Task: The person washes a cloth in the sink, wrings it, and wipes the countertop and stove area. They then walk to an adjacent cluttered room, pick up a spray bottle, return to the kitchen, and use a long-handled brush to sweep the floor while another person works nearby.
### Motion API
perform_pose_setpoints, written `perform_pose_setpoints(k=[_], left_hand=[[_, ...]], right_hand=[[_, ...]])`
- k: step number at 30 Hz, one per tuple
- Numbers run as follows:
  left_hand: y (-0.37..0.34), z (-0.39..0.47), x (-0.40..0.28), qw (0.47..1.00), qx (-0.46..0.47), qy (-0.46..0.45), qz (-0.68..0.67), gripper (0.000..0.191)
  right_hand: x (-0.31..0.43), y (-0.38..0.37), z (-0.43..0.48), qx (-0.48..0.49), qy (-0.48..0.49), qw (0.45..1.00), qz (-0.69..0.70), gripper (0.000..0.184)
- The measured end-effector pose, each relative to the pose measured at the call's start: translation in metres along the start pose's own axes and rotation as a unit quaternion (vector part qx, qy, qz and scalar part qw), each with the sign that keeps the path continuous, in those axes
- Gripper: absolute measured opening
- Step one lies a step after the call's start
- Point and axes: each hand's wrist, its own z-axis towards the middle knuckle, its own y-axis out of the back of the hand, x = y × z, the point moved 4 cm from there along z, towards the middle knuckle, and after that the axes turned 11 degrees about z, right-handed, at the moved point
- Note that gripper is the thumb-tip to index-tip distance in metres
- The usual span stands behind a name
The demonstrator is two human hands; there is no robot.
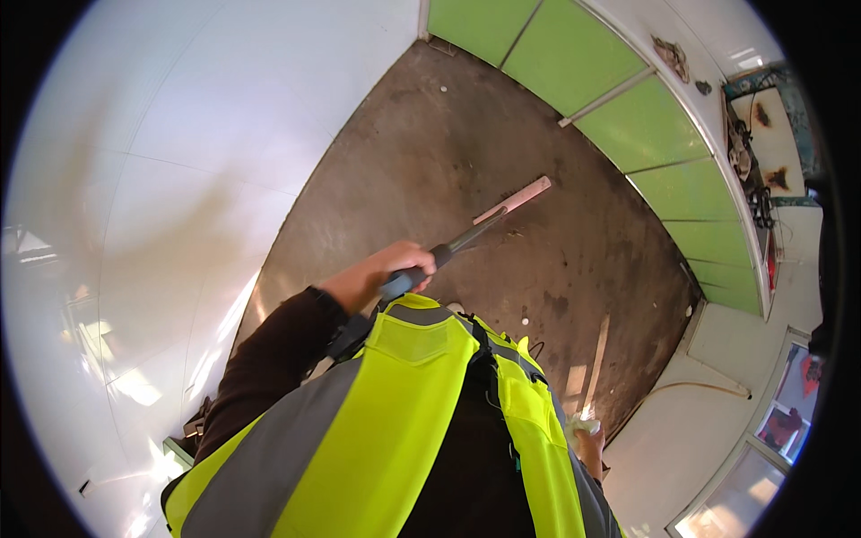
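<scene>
My left hand (pixel 409 261) is wrapped around the dark foam-gripped handle of a broom (pixel 474 232). The broom slants away from me, its narrow pink head (pixel 514 200) resting on the brown floor with dark bristles along the far edge. Low on the right side, my right hand (pixel 589 440) grips a crumpled pale item (pixel 580 425), perhaps paper or thin plastic; its exact kind is unclear. A yellow reflective vest (pixel 410 403) covers my torso and hides the floor beneath me.
A glossy white wall (pixel 202 134) borders the floor on the left. Green cabinet doors (pixel 575 54) run along the right under a white counter (pixel 699 121) bearing a crumpled cloth (pixel 670 57) and a rust-stained panel (pixel 767 141). A thin hose (pixel 699 385) lies near the right wall. Small white bits (pixel 525 321) dot the floor.
</scene>
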Motion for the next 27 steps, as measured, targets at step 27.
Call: perform_pose_setpoints(k=[27], left_hand=[[0.132,-0.107,0.145,0.666,-0.564,-0.072,-0.482,0.012]], right_hand=[[0.392,-0.159,0.158,0.162,0.195,0.962,-0.103,0.048]])
